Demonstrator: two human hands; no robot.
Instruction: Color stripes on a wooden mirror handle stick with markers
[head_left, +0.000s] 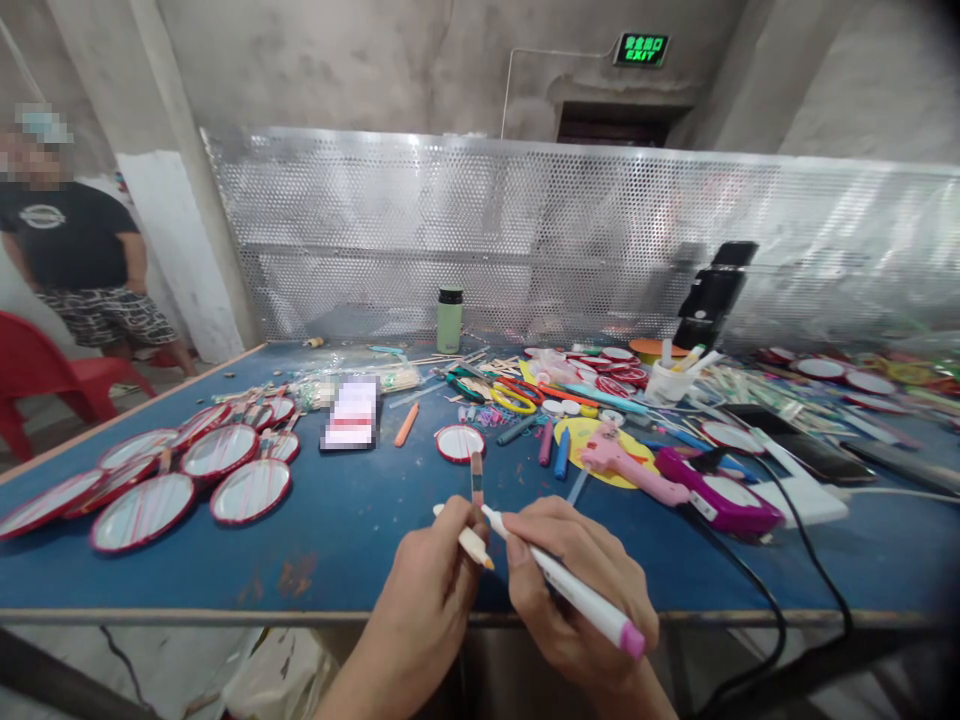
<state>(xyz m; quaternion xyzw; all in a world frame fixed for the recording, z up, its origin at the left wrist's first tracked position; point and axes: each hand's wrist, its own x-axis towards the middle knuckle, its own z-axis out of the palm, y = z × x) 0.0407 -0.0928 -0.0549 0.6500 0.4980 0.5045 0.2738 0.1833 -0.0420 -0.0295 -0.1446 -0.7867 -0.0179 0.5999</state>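
Observation:
My left hand (pixel 435 585) is closed on the flat stick handle (pixel 477 478) of a round white disc with a red rim (pixel 460 443). Between the same fingers sits a short white pen-like piece (pixel 472 545) with an orange tip. My right hand (pixel 581 580) grips a white marker (pixel 577 585) with a pink end. Its tip points at the lower part of the stick, close to my left fingers; whether it touches, I cannot tell.
Several red-rimmed discs (pixel 142 512) lie at the left, near a phone (pixel 351 415). An orange crayon-like stick (pixel 406 425), a pink glue gun (pixel 630 465), a purple box (pixel 720 490) and a cup of pens (pixel 670 382) lie beyond my hands. A person (pixel 71 240) stands far left.

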